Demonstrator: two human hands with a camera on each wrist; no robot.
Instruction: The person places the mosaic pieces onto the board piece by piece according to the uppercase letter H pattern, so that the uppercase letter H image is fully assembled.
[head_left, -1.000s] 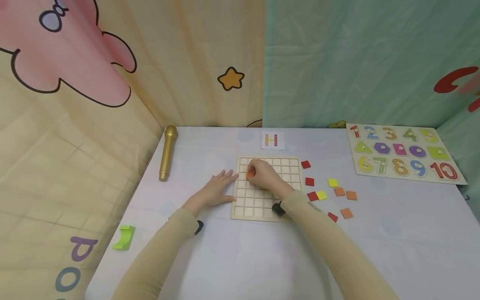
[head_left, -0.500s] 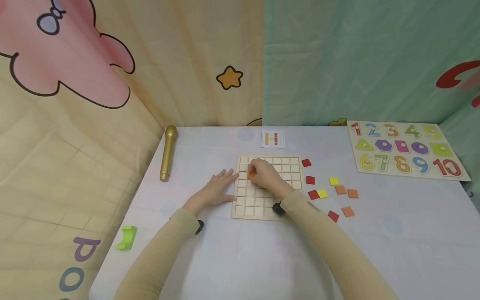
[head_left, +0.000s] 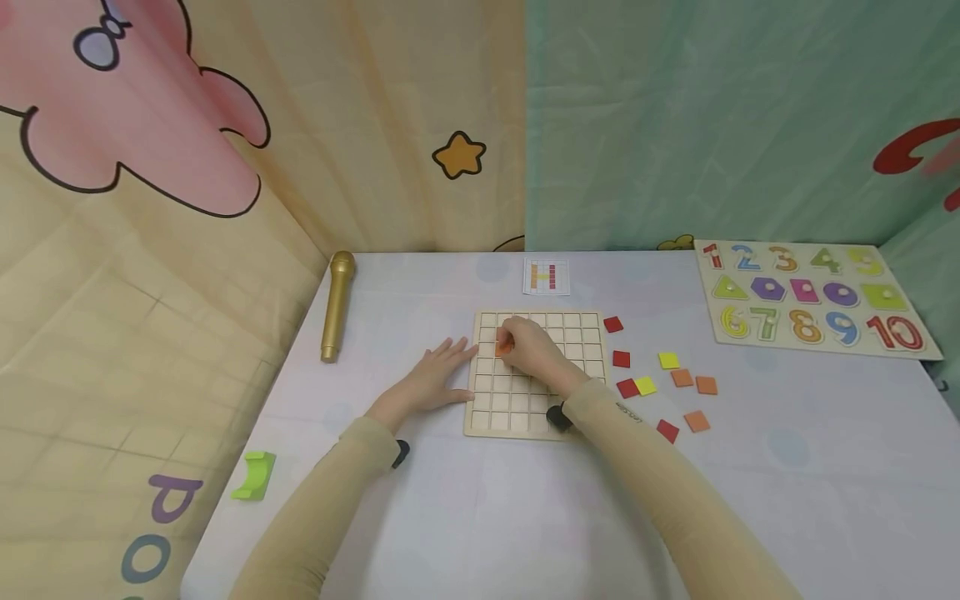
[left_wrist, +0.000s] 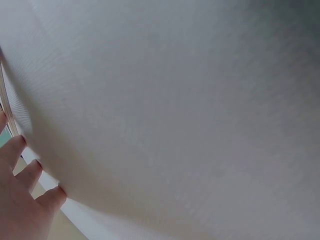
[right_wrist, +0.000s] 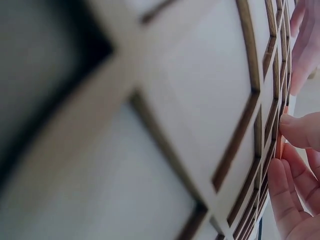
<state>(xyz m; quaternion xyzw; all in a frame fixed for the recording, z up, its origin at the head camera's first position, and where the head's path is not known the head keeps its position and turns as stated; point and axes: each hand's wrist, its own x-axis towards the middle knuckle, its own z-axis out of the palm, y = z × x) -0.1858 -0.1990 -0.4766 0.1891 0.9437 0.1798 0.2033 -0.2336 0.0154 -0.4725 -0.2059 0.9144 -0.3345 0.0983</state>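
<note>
A wooden grid board (head_left: 500, 402) lies on the table in front of me. My right hand (head_left: 534, 350) is over its upper left part, with thumb and fingers pinching an orange square tile (head_left: 502, 351) at a cell in the second column. In the right wrist view the tile (right_wrist: 280, 145) stands at the grid under the thumb and fingers, partly covered by them. Spread flat, my left hand (head_left: 429, 380) rests on the table, its fingertips and thumb touching the board's left edge. The left wrist view shows several of its fingers (left_wrist: 52, 198).
Loose red tiles (head_left: 622, 359), yellow tiles (head_left: 669, 361) and orange tiles (head_left: 697, 421) lie right of the board. A pattern card (head_left: 546, 277) sits behind it. Around the table are a gold microphone (head_left: 337, 308), a green curved block (head_left: 255, 477) and a number puzzle (head_left: 817, 328).
The head view has shifted slightly. My right hand keeps its pinch on the orange tile at nearly the same place on the board, and my left hand stays put.
</note>
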